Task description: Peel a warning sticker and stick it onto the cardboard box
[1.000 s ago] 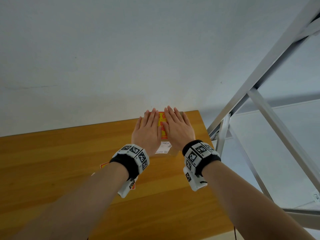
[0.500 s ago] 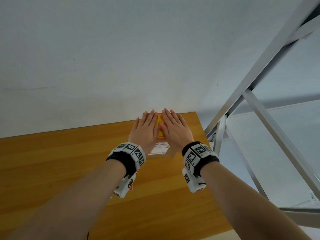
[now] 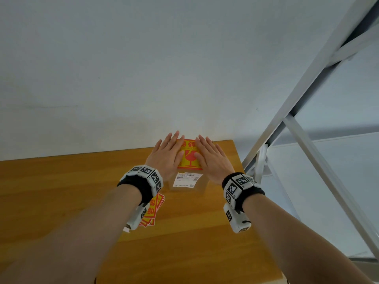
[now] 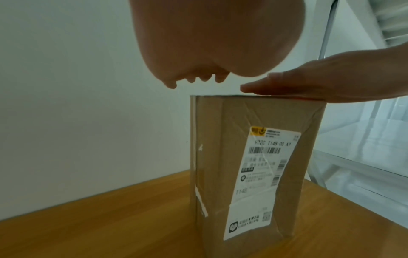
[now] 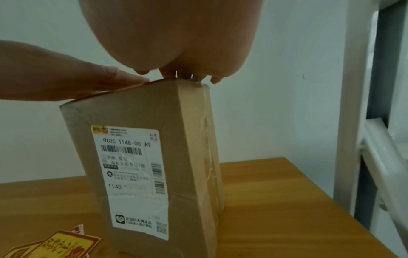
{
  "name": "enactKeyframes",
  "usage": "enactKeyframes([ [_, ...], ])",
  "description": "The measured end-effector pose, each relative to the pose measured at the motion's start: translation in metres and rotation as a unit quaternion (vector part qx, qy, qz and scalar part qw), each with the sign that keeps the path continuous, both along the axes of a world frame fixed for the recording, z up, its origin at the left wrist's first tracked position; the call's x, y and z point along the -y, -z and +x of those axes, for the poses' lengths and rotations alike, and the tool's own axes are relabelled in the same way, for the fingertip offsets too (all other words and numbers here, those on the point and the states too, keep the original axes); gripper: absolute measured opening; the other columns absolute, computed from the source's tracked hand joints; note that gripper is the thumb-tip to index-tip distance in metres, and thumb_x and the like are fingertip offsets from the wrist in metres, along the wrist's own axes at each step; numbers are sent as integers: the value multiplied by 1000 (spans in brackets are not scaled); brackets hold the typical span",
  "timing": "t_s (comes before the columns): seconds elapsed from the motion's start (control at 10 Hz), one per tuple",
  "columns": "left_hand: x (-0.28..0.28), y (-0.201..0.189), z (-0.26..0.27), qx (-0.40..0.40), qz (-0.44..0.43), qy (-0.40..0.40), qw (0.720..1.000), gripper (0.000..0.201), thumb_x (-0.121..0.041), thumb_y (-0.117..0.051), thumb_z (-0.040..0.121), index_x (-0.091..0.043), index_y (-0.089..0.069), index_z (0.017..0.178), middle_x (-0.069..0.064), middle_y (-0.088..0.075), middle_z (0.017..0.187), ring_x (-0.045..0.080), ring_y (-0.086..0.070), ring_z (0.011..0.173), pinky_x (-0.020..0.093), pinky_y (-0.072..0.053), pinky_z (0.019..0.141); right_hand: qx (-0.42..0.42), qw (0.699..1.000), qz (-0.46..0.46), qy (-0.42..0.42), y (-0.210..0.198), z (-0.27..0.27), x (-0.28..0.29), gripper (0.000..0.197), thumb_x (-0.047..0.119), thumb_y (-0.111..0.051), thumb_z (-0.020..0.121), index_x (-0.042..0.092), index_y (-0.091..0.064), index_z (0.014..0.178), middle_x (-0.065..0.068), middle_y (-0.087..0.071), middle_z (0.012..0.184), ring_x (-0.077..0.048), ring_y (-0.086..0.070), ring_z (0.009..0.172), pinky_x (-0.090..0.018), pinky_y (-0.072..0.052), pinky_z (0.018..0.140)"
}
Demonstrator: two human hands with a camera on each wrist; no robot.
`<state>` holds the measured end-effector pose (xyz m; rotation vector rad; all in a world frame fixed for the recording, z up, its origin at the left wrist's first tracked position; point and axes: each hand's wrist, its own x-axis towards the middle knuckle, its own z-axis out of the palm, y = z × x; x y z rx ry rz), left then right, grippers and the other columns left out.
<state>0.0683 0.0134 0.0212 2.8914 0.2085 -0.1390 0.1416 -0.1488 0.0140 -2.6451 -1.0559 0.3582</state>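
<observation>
Wall [image 3: 143, 68] behind the setup was plain white, with a grey metal frame [image 3: 307, 95] standing to the right. Wooden counter [image 3: 61, 191] carried everything. Cardboard box [image 4: 260, 157] stood upright on end near the far right corner of the counter, clear tape across its faces. White shipping label [image 5: 130, 174] with barcodes was on the side facing the person.

Warning sticker [image 3: 189, 154], yellow with red border and a broken-glass symbol, lay flat on the top face of the box. Left hand [image 3: 167, 158] rested palm down on the left part of the box top, fingers straight and together, over the sticker's left edge. Right hand [image 3: 212, 158] rested palm down on the right part, fingers straight, over the sticker's right edge. Neither grip closed on anything; both were flat and holding nothing, with the middle strip of the sticker showing between them. Each wrist wore a black band with black-and-white marker tiles.

A loose pile of spare stickers [image 5: 55, 244], same yellow and red, lay on the counter in front of the box on the left side, partly hidden under the left wrist in the head view.
</observation>
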Motion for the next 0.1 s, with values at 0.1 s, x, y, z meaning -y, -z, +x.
enactKeyframes([
  [0.1, 1, -9, -9, 15, -17, -25, 999, 58, -44, -15, 99, -20, -7, 152, 0, -3, 162, 16, -3, 149, 38, -10, 122, -5, 999, 25, 22, -8, -2, 14, 58, 45, -13, 100, 20, -1, 151, 3, 0, 161, -12, 3, 148, -31, 0, 119],
])
